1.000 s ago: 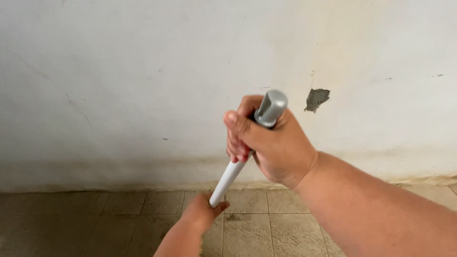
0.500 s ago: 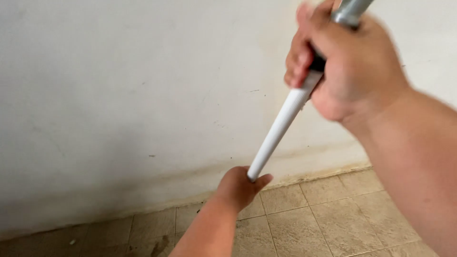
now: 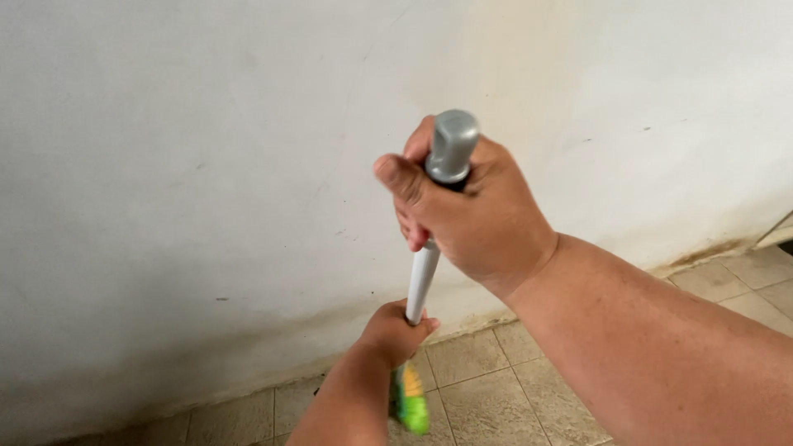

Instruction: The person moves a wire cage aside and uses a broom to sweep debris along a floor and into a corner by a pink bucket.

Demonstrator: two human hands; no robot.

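Two hands hold a long broom handle in front of a white wall.

The wall (image 3: 206, 165) is plaster, white and a little rough, with dirty brown marks near the bottom. The floor (image 3: 487, 388) has beige square tiles. The right hand (image 3: 471, 211) is clenched around the top of the white handle (image 3: 423, 281), just under its grey rounded cap (image 3: 451, 144). The left hand (image 3: 395, 330) grasps the handle lower down. Below it, blurred green and yellow bristles (image 3: 409, 400) are close to the floor.
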